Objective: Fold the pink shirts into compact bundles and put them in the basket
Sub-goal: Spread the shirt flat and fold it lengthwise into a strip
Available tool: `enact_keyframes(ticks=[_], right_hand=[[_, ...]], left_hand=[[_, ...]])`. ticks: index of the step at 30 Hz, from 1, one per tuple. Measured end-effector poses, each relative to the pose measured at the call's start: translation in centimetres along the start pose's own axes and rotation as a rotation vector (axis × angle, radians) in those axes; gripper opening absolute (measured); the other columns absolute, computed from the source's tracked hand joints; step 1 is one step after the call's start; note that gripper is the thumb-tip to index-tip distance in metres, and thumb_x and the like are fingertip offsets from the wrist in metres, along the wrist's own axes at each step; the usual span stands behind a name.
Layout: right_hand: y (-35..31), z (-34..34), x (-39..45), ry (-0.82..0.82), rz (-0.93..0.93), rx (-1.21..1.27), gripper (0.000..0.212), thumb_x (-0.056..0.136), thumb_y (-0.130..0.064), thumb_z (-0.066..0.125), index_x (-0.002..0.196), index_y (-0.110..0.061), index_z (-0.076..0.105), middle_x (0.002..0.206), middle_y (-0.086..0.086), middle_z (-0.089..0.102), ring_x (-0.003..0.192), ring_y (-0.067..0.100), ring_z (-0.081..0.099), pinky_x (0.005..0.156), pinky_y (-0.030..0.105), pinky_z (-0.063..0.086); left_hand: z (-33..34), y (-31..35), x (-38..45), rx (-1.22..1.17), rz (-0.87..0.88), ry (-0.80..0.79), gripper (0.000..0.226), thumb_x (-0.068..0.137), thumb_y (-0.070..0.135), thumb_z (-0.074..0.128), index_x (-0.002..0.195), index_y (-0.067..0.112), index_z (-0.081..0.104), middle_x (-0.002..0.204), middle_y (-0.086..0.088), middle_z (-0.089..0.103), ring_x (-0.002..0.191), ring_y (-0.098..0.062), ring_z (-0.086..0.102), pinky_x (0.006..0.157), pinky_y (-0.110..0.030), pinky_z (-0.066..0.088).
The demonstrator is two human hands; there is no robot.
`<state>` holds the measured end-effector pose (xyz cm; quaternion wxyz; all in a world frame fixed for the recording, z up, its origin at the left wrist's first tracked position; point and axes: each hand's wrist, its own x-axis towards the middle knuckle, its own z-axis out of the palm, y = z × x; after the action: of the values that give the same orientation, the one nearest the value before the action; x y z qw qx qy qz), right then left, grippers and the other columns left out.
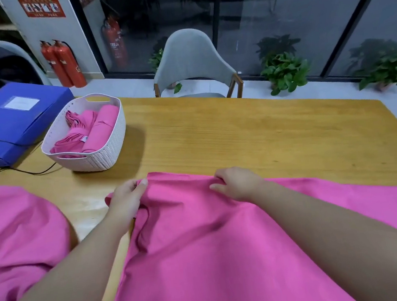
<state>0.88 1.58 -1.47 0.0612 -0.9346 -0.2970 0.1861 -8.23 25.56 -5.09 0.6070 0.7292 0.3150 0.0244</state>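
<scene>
Head view: the pink shirt point(205, 245) lies spread across the lower centre and right of the frame on the wooden table point(253, 130). It looks like thin, matte, limp cloth: light, apt to sag and crease, so best taken along its far edge at two spread points. The left hand point(128, 197) pinches that edge at its left corner; the right hand point(237, 183) curls its fingers over the edge further right. More pink cloth point(14, 237) is heaped at lower left. The white perforated plastic basket point(107, 154), in the upper left, holds rolled bundles point(98, 128).
</scene>
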Motion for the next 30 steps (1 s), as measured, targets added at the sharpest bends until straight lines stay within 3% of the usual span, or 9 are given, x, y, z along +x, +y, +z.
enact_keyframes(ticks=[2,5,8,11,14,17,23,27,30], right_hand=[[-1.3,0.0,1.0,0.012,-0.034,0.035,0.034,0.098,-0.039,0.044,0.112,-0.01,0.055,0.117,0.015,0.062,0.107,0.031,0.056,0.074,0.032,0.037],[-2.9,0.1,2.8,0.055,-0.055,0.107,0.031,0.099,-0.035,0.043,0.114,-0.012,0.056,0.117,0.015,0.062,0.108,0.031,0.056,0.081,0.036,0.041],[-3.4,0.9,4.9,0.04,-0.009,0.095,0.028,0.101,-0.03,0.039,0.113,-0.011,0.056,0.117,0.015,0.062,0.108,0.032,0.056,0.083,0.037,0.043],[-3.3,1.9,6.4,-0.014,0.065,0.065,0.03,0.101,-0.027,0.037,0.116,-0.008,0.055,0.121,0.017,0.06,0.112,0.033,0.055,0.086,0.036,0.043],[-3.6,2.1,7.1,-0.023,0.102,0.054,0.035,0.101,-0.03,0.035,0.12,-0.007,0.053,0.126,0.017,0.057,0.116,0.033,0.053,0.089,0.035,0.043],[-4.7,2.0,7.3,-0.015,0.09,0.022,0.042,0.099,-0.041,0.037,0.119,-0.009,0.053,0.124,0.015,0.058,0.115,0.032,0.054,0.086,0.035,0.043],[-7.3,2.8,8.0,0.022,0.018,0.042,0.032,0.102,-0.028,0.034,0.121,-0.008,0.051,0.126,0.017,0.057,0.115,0.032,0.055,0.086,0.036,0.043],[-7.7,3.4,8.4,0.021,0.067,0.013,0.029,0.101,-0.019,0.034,0.125,-0.007,0.047,0.129,0.016,0.054,0.118,0.034,0.053,0.09,0.039,0.044],[-8.1,3.8,8.3,0.045,0.075,-0.033,0.028,0.102,-0.017,0.033,0.125,-0.006,0.044,0.127,0.016,0.055,0.118,0.035,0.053,0.089,0.04,0.044]], left_hand=[[0.8,0.4,0.1,0.145,0.142,0.132,0.016,0.097,0.021,0.051,0.084,0.015,0.059,0.072,-0.001,0.053,0.075,-0.019,0.048,0.065,-0.032,0.034],[1.7,2.2,0.9,0.31,0.258,0.188,0.016,0.098,0.021,0.047,0.087,0.012,0.055,0.071,0.003,0.049,0.074,-0.018,0.045,0.062,-0.03,0.025],[1.4,2.0,2.7,0.445,0.137,0.163,0.029,0.098,0.027,0.048,0.073,0.012,0.048,0.068,-0.001,0.047,0.073,-0.02,0.045,0.058,-0.031,0.025],[0.6,0.3,3.8,0.382,-0.012,0.098,0.05,0.094,0.038,0.053,0.053,0.016,0.035,0.049,-0.002,0.034,0.052,-0.022,0.038,0.055,-0.03,0.03],[0.3,-0.2,3.6,0.298,-0.039,0.056,0.035,0.086,0.039,0.066,0.067,0.016,0.048,0.055,-0.001,0.047,0.051,-0.019,0.042,0.054,-0.029,0.034],[0.4,-0.2,3.2,0.405,0.024,0.045,0.023,0.086,0.026,0.068,0.081,0.018,0.047,0.065,0.001,0.055,0.063,-0.021,0.053,0.05,-0.026,0.036],[0.3,-0.4,0.9,0.449,0.041,0.055,0.035,0.085,0.027,0.07,0.099,0.012,0.042,0.074,0.004,0.053,0.077,-0.02,0.057,0.066,-0.03,0.041],[-1.8,-2.1,-3.5,0.488,0.004,-0.136,0.032,0.082,0.027,0.073,0.083,0.012,0.045,0.067,0.001,0.052,0.053,-0.007,0.05,0.05,-0.022,0.036],[-4.0,-4.3,-6.8,0.559,-0.037,-0.221,0.028,0.083,0.03,0.072,0.079,0.016,0.047,0.063,0.002,0.056,0.051,-0.006,0.049,0.049,-0.023,0.036]])
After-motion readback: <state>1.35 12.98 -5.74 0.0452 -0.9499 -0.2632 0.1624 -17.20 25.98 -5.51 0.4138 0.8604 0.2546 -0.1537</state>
